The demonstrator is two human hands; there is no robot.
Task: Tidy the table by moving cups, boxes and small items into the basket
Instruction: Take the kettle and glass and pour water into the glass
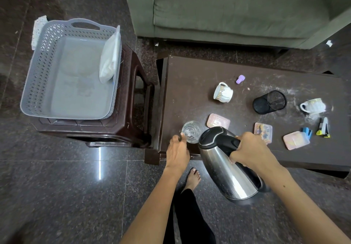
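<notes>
Right hand clamps the kettle handle, tilting it clear of the tabletop, likely to carry off. Left hand reaches out, fingertips touching the glass, not yet gripping. Beyond lie pale cups, pink boxes. Basket, far left of that hand, holds only a white pouch.

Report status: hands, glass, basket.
Right hand grips steel kettle. Left hand touching clear glass. Grey plastic basket holds one white packet.
</notes>
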